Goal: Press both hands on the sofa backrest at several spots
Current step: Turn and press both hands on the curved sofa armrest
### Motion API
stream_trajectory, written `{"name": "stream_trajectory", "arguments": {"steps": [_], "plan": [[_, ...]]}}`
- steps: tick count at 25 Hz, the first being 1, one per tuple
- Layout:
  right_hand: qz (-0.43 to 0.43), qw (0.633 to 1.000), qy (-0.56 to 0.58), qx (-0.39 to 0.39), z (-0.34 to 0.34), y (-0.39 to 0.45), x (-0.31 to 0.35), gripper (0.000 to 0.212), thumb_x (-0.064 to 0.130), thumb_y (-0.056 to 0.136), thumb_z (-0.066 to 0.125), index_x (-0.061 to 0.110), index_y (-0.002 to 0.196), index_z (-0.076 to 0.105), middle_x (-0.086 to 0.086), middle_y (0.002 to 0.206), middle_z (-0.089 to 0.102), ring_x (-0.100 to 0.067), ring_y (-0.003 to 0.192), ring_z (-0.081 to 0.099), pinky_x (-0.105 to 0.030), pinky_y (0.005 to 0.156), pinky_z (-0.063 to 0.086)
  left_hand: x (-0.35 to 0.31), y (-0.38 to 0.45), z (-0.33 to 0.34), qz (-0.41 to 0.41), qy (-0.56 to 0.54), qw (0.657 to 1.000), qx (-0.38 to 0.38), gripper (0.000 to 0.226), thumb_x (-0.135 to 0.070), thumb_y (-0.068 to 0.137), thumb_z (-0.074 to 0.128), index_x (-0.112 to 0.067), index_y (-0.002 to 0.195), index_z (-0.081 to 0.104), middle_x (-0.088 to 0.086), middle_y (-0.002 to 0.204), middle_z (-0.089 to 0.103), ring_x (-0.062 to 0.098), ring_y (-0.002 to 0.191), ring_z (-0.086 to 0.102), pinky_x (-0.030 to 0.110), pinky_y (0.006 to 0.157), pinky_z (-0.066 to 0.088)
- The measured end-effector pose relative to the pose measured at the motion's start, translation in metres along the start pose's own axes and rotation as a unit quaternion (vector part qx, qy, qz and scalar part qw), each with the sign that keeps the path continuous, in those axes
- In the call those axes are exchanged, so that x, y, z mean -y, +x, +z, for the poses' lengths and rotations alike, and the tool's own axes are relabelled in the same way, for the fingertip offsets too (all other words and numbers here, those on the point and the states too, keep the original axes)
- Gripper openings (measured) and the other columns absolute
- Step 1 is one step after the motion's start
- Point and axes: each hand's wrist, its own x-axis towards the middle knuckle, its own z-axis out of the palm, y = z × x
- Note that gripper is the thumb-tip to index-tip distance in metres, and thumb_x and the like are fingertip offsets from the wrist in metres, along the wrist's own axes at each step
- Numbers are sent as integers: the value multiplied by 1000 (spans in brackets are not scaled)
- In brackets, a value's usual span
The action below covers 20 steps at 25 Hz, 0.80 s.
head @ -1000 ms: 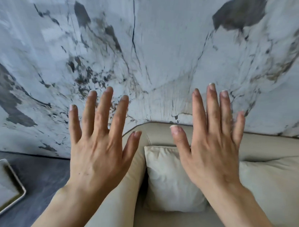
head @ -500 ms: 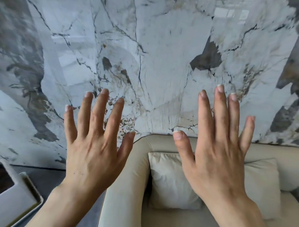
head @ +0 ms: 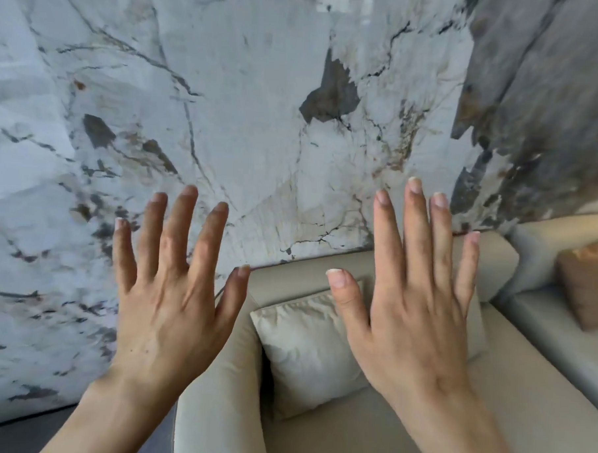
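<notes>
Marble-patterned wall [head: 261,105], white with grey and rust veining, filled the background; a dark floor strip showed at the lower left corner.

Sofa [head: 367,441]: beige upholstery, its rounded armrest [head: 221,394] at the near left end. Sofa backrest [head: 305,274]: a padded band running along the foot of the wall, from the sofa's left corner toward the right edge of view. Cushion [head: 306,346]: pale, creased, leaning against the backrest at the left corner of the seat. Second cushion [head: 589,283], tan, at the far right edge on an adjoining seat section.

Left hand [head: 170,309]: raised, palm forward, fingers fully spread, holding nothing; it stood in front of the wall, left of the armrest. Right hand [head: 413,320]: likewise flat and spread, empty, over the backrest and cushion. Neither appeared to touch the upholstery, though depth could not be judged with certainty.

Handling note, as a judgement: pressing had apparently not begun. To do it well, the left hand needed to come rightward onto the backrest, both palms meeting the padding flat, above the cushion, with even weight, then lifting cleanly before the next spot along the top edge.
</notes>
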Motion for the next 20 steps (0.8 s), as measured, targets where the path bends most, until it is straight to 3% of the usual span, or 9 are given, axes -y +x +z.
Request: {"name": "stream_trajectory", "arguments": {"steps": [7,15,20], "plan": [[112,986,-120,12,35,20,71,69,58,99,22,19,155,15,-9,164,14,-27,152,7,-52,120,-1,63,41,81,113,-123,986,22,60,-44,98,44,-13,149,38,17,159,27,41,148,19,61,118,13],[208,952,-226,6,4,-4,67,70,61,99,19,20,156,16,-7,165,12,-25,152,5,-52,120,-2,14,50,88,183,-241,953,22,59,-44,97,40,-13,147,40,18,158,30,41,148,23,61,118,14],[245,937,-248,-1,-2,-22,66,70,61,99,21,18,155,20,-8,164,14,-27,152,8,-57,120,6,-1,47,83,214,-271,938,32,59,-43,95,40,-15,147,39,16,158,31,40,148,24,59,120,14]]}}
